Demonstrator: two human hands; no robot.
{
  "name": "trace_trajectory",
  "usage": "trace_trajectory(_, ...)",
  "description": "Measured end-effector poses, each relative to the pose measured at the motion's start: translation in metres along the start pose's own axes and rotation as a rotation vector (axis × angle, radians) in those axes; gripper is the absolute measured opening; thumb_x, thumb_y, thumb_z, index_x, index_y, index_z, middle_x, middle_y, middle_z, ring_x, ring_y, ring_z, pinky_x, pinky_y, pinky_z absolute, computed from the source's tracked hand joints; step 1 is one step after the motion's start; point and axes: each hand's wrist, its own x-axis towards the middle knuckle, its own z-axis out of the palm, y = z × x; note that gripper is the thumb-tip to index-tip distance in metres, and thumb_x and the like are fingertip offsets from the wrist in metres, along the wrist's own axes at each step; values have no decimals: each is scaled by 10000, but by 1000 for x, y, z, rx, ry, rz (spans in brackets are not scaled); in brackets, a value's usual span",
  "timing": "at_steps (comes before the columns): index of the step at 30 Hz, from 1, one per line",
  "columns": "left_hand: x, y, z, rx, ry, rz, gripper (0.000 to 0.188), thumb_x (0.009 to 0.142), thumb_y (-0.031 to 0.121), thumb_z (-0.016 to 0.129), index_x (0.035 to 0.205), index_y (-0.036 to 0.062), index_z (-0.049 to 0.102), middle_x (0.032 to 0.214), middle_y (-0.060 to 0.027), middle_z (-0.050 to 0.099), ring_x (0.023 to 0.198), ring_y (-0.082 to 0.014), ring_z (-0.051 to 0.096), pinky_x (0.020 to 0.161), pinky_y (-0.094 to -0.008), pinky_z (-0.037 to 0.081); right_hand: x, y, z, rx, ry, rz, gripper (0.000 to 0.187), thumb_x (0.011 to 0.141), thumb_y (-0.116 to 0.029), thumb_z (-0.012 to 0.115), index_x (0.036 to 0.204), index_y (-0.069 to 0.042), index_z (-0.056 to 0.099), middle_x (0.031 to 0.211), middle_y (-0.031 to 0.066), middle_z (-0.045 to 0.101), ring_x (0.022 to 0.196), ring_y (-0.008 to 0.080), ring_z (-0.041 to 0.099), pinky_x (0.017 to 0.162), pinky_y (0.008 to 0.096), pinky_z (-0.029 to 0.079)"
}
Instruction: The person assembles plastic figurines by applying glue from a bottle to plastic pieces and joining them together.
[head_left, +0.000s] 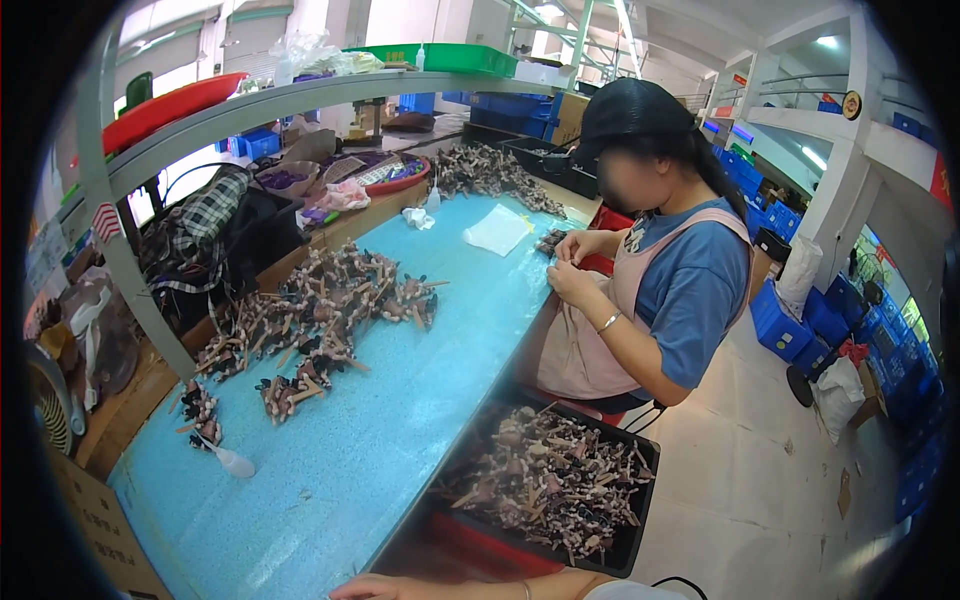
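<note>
At the bottom edge my right hand (385, 588) reaches in from the right, close to the near edge of the blue-covered table (330, 500). Most of its fingers are cut off by the picture's edge, so I cannot tell what they hold. My left hand is out of view. Beyond it on the tabletop lies a heap of small brown, black and white figurines (330, 300) with tan sticks or tabs. A white squeeze bottle (235, 462) rests on its side by a few of them. More such figurines (560, 480) fill a black crate at the table's side.
A co-worker in a black cap (640, 115) sits at the table, both hands together at a small piece. A white sheet (497, 230) and a second pile (490, 175) lie farther off. A metal shelf frame (130, 260) stands at left; blue crates (780, 320) line the right.
</note>
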Motion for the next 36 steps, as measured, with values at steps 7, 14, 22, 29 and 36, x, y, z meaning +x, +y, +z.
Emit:
trace_trajectory(7, 10, 10, 13, -37, -62, 1, 565, 724, 34, 734, 1153, 35, 366, 1194, -181, 460, 1054, -234, 507, 861, -320, 446, -2, 4, 2, 294, 33, 236, 585, 750, -161, 731, 1239, -16, 445, 1206, 110, 489, 1109, 204, 483, 936, 365, 428)
trace_trajectory(14, 8, 6, 10, -24, -74, -30, 558, 715, 25, 739, 1142, 36, 379, 1194, -188, 465, 1077, -249, 502, 884, -339, 437, -6, 12, 1, 426, 30, 222, 568, 745, -194, 739, 1214, -32, 461, 1182, 94, 491, 1088, 194, 479, 914, 374, 439)
trace_trajectory(22, 9, 6, 10, -89, -128, 59, 500, 717, 29, 737, 1086, 46, 401, 1189, -190, 483, 1088, -257, 501, 914, -359, 411, -7, 15, 4, 388, 43, 134, 560, 750, -257, 738, 1193, -41, 470, 1136, 82, 495, 1066, 188, 475, 893, 365, 442)
trace_trajectory(29, 3, 6, 9, -140, -86, 79, 477, 735, 51, 727, 1082, 51, 400, 1179, -187, 485, 1087, -256, 498, 904, -350, 415, -12, 18, 19, 456, 40, 155, 579, 751, -259, 738, 1207, -43, 453, 1140, 82, 494, 1056, 177, 477, 882, 350, 439)
trace_trajectory(36, -8, 8, 6, -33, -56, 49, 461, 799, 193, 686, 1123, 53, 389, 1201, -185, 454, 1056, -284, 505, 885, -375, 450, -12, 6, 36, 577, 90, 240, 605, 749, -192, 737, 1233, -37, 409, 1122, 69, 505, 1021, 158, 507, 871, 324, 439)
